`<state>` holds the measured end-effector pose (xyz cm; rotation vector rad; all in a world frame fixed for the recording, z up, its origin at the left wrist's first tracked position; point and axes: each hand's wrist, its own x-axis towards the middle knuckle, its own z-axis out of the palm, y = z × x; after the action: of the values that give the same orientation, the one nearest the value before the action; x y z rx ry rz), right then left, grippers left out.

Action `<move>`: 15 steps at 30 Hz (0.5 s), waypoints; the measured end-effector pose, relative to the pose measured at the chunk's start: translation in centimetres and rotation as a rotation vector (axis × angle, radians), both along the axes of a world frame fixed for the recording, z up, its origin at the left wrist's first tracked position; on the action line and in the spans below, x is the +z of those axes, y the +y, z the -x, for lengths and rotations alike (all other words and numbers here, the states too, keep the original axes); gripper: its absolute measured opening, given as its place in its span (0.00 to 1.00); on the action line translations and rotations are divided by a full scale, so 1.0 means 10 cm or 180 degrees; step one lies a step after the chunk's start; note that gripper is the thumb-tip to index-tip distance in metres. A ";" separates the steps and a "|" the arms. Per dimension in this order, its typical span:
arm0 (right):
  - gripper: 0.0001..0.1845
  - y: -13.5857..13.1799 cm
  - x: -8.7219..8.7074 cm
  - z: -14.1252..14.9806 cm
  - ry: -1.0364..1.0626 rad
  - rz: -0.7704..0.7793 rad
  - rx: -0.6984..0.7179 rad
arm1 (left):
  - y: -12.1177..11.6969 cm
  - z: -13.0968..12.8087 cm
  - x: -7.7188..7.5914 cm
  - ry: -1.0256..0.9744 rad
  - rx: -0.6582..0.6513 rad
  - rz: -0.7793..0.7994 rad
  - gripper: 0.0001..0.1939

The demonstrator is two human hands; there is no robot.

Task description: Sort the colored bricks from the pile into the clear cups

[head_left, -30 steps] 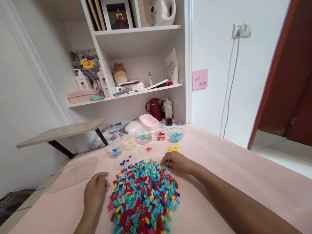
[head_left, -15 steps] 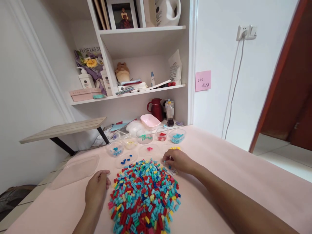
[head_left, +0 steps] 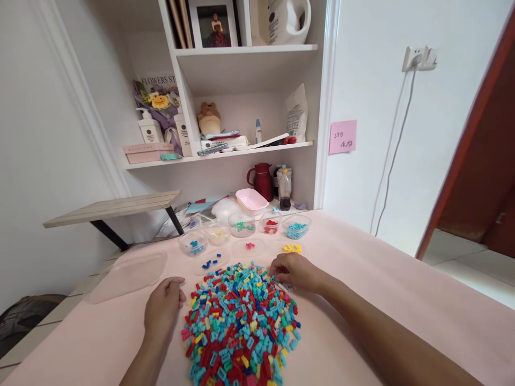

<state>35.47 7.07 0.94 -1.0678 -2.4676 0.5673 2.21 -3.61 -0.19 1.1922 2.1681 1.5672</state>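
Note:
A large heap of small toy building bricks (head_left: 241, 321) in red, light blue, yellow, green and dark blue covers the middle of the pink table. At the heap's upper right edge is my right hand (head_left: 296, 272), fingers bent and pinched together among the bricks. Whatever its fingertips hold is hidden. Left of the heap, my left hand (head_left: 164, 304) rests on the table with loosely curled fingers and no brick visible in it. Just beyond my right hand, yellow bricks (head_left: 292, 249) lie on a shallow clear lid. Dark blue bricks (head_left: 211, 264) lie on another lid.
Behind the heap stand clear tubs with light blue bricks (head_left: 296, 230), red bricks (head_left: 271, 227), green bricks (head_left: 242, 226) and blue bricks (head_left: 195, 247). A clear lid (head_left: 129, 276) lies at left. Farther back are a pink basin (head_left: 251, 201), a red jug (head_left: 263, 182) and a bottle (head_left: 285, 190).
The view has shifted, moving the whole scene slightly right. My right hand's fingers have drawn in lower against the heap's edge. My left hand stays beside the heap.

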 end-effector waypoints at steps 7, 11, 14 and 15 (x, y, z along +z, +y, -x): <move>0.08 0.00 -0.01 0.02 -0.0032 0.0056 -0.0093 | 0.01 0.05 -0.03 -0.0179 -0.0240 0.0070 0.19; 0.08 -0.01 0.01 0.01 0.0134 0.0140 -0.0092 | 0.02 0.04 -0.04 -0.0179 -0.0228 0.0079 0.20; 0.07 -0.03 0.03 0.00 0.0500 0.0365 -0.0077 | 0.02 0.04 -0.05 -0.0109 -0.0169 0.0083 0.20; 0.07 -0.04 0.03 0.00 0.0667 0.0534 -0.0050 | 0.02 0.04 -0.06 -0.0068 -0.0133 0.0082 0.20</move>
<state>35.44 6.72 1.24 -1.0311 -2.2597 0.8487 1.81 -3.43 -0.75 1.1995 2.1296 1.5238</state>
